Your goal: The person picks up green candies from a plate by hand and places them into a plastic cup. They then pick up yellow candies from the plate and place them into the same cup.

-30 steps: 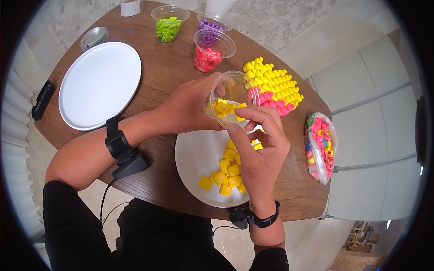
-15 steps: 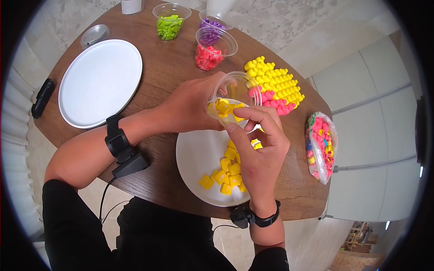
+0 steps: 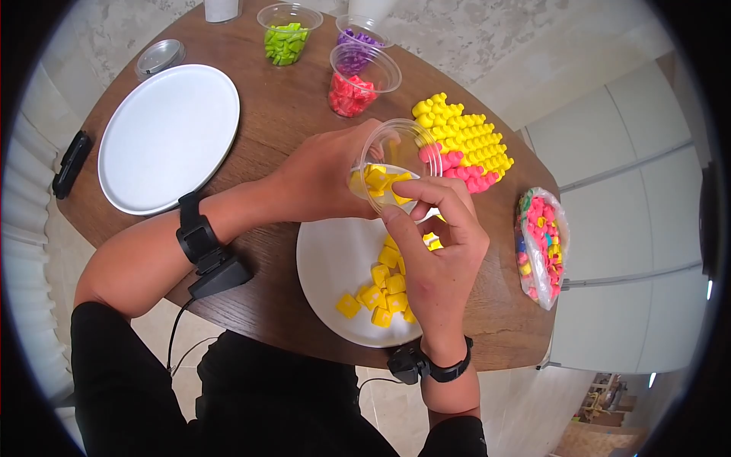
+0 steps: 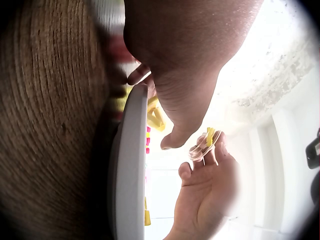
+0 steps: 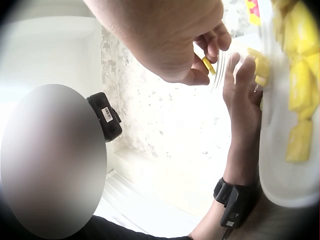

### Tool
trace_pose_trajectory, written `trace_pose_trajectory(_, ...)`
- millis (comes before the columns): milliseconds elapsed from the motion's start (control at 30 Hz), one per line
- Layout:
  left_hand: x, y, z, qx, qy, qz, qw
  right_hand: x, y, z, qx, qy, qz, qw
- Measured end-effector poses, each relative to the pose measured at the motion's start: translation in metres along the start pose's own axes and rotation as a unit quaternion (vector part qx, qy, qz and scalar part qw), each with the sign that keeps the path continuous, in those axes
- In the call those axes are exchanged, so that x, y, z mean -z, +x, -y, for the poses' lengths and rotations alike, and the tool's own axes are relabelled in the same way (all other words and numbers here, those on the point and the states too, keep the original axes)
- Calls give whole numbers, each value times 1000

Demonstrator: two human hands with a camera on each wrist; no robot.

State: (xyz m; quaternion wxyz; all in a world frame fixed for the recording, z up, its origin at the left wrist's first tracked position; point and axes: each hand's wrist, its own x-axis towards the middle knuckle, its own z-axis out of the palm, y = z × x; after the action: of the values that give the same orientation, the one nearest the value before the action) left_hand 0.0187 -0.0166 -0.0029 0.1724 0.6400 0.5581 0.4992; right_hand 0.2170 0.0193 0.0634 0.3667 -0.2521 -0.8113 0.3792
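Note:
My left hand (image 3: 331, 171) grips a clear plastic cup (image 3: 396, 145), tilted with its mouth toward me above a white plate (image 3: 324, 266). Several yellow wrapped candies (image 3: 375, 180) lie inside the cup. My right hand (image 3: 444, 266) is at the cup's mouth, thumb near the rim and index finger bent over it. In the right wrist view, a yellow candy (image 5: 208, 65) shows between its thumb and fingers. More yellow candies (image 3: 373, 298) lie in a loose pile on the plate, partly hidden behind the right hand.
Clear cups of green (image 3: 285, 43), purple (image 3: 358, 38) and red pieces (image 3: 352, 94) stand at the back. Yellow and pink bottle-shaped pieces (image 3: 464, 141) stand in rows at right, by a bag of colourful pieces (image 3: 542, 247). A second white plate (image 3: 169, 141) lies at left.
The candies inside the cup have shifted slightly. Both hands stay almost in place at the cup, and the view has moved a little.

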Motion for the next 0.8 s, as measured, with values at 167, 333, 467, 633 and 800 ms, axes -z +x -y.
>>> trace_pose_trajectory(167, 1, 0, -2, 12, -4, 7, 1000, -1, 1, -3, 10, 2, 2, 1000)
trace_pose_trajectory(333, 0, 0, 0, 5, 3, 5, 1000, -2, 0, -4, 21, 10, 1, 1000)
trace_pose_trajectory(467, -1, 1, 1, -2, -1, 1, 1000, -1, 0, -1, 2, 5, 8, 1000)
trace_pose_trajectory(633, -1, 0, 0, -3, 6, 3, 1000, -1, 0, 0, -1, 6, 10, 1000)
trace_pose_trajectory(800, 0, 0, 1, 9, 8, 11, 1000, -1, 0, 0, -3, 1, 15, 1000)
